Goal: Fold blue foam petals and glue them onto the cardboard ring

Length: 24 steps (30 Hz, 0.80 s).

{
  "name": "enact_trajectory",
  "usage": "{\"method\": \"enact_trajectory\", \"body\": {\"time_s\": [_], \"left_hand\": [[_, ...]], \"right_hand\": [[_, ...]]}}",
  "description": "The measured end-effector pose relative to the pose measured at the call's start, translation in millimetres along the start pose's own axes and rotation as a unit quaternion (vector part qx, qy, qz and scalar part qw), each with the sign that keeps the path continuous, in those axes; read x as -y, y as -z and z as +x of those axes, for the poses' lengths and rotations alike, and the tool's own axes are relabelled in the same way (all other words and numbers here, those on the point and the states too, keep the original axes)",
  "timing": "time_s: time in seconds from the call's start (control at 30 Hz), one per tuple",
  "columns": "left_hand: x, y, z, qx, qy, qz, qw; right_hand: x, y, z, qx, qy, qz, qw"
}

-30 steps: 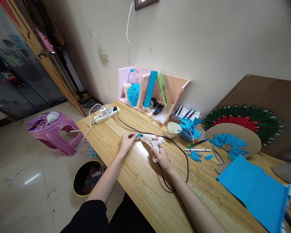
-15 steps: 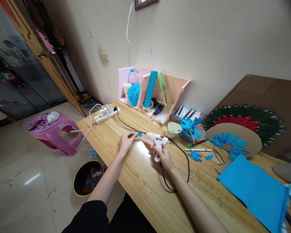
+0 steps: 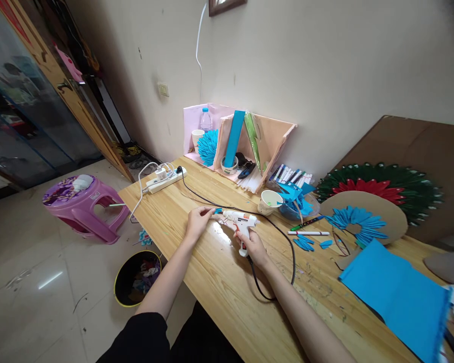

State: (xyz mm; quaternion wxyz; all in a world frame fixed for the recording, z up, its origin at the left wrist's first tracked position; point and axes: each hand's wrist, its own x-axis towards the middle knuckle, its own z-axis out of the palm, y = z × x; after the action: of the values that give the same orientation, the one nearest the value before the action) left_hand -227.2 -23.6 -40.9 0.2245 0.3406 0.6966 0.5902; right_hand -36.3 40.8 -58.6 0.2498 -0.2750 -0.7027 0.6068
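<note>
Your right hand wraps the handle of the white glue gun, grip closed, nozzle aimed toward 9 o'clock. Your left hand pinches a small blue paper piece at the nozzle tip, probably touching it; too small to tell. Both sit low over the worktop. Paper cup at 2 o'clock of the gun, near.

table: centre of frame | power strip: table's far-left corner | glue gun: mid-table, between left hand and right hand | paper cup: behind the gun, to its right | stool: floor, left of table | bin: floor, lower left, before the table's edge
</note>
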Motion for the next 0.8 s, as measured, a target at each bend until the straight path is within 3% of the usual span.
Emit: {"method": "enact_trajectory", "body": {"time_s": [0.8], "left_hand": [[-6,0.3,-3,0.004,0.004,0.000,1.000]], "right_hand": [[14,-2,-1,-0.029,0.010,-0.066,0.997]]}}
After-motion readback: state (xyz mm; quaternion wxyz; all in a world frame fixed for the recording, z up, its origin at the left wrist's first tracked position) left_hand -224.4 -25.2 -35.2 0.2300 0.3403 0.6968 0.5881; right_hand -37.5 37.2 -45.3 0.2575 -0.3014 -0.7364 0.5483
